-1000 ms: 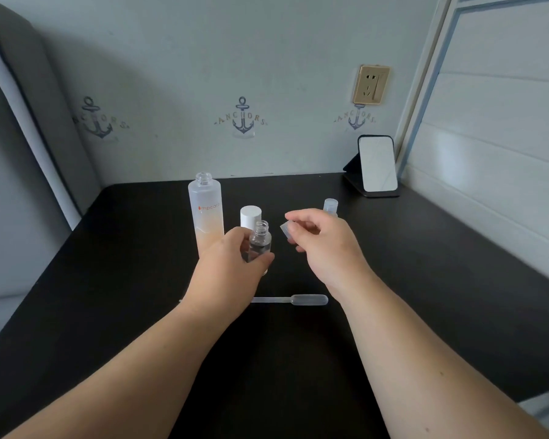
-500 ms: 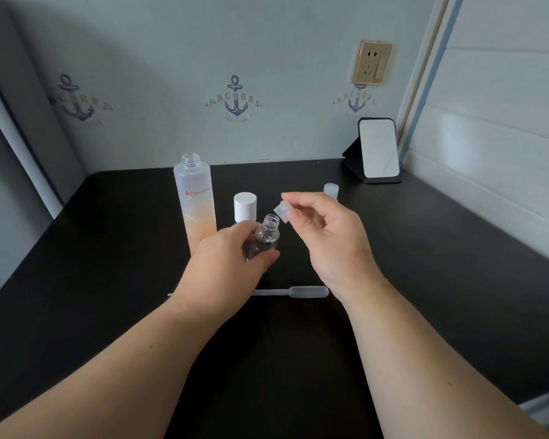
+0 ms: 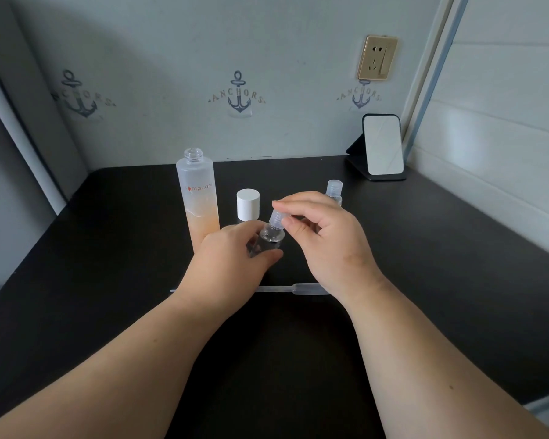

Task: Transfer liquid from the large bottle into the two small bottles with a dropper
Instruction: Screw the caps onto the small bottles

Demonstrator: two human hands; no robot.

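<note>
- Left hand (image 3: 232, 258) wraps fingers + thumb round a small clear bottle (image 3: 268, 239), holding it tilted, neck leaning up and to the right, above the black table (image 3: 457, 264).
- Right hand (image 3: 324, 236) pinches the small translucent cap (image 3: 278, 215) betw. thumb and forefinger, right at the bottle's neck; other fingers loosely curled. Can't tell if cap is seated on the threads or just touching.
- Large bottle (image 3: 198, 198) stands upright at left of the hands, uncapped, frosted, peach-coloured liquid filling roughly the lower part; red lettering on the front.
- White cap (image 3: 248, 204) stands upright just right of the large bottle, behind the left hand.
- 2nd small bottle (image 3: 334, 191) w/ translucent cap on, upright, behind the right hand, partly hidden by it.
- Dropper (image 3: 298, 289) lies flat on the table nearer the person, under both wrists, bulb to the right, thin tip poking out left of the left wrist.
- Small mirror (image 3: 382, 145) on a dark stand at far right corner; wall socket (image 3: 377, 57) above it; anchor prints (image 3: 238, 95) on the wall.
</note>
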